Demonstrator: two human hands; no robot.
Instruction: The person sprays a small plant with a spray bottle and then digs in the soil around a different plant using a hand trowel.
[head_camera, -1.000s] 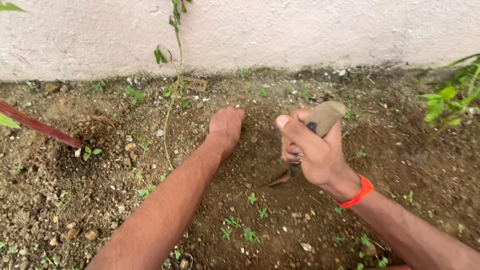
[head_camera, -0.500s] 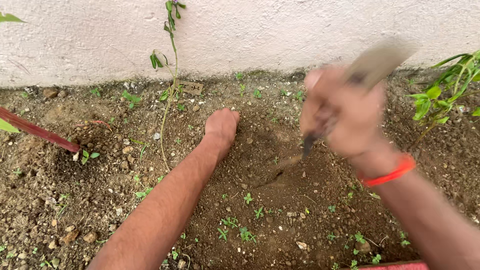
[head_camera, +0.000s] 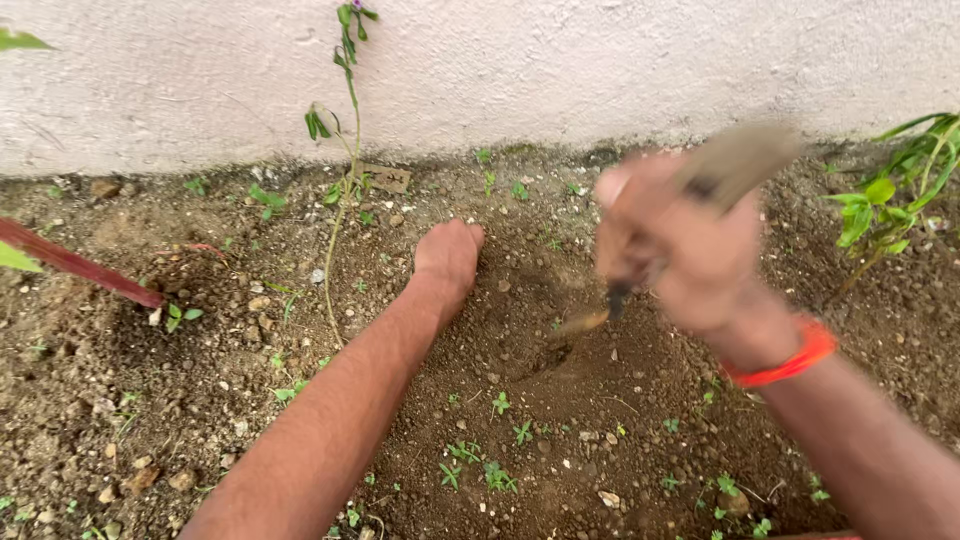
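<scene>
Rough white wall (head_camera: 560, 60) above soil (head_camera: 150, 380)

– Where does the head view look from?
– From above, close, angled down and forward over the soil (head_camera: 560, 400) toward the white wall (head_camera: 560, 60).
– Any second view?
– Only this one.

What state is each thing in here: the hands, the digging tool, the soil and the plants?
Left hand: closed into a fist, knuckles resting on the soil.
Right hand: blurred, gripping the tool.
Digging tool: raised above the soil, tip pointing down, blurred.
Soil: loose and dug up, darker in the middle.
Thin stem: upright, by the wall.
Leafy plant: rooted, green.
</scene>
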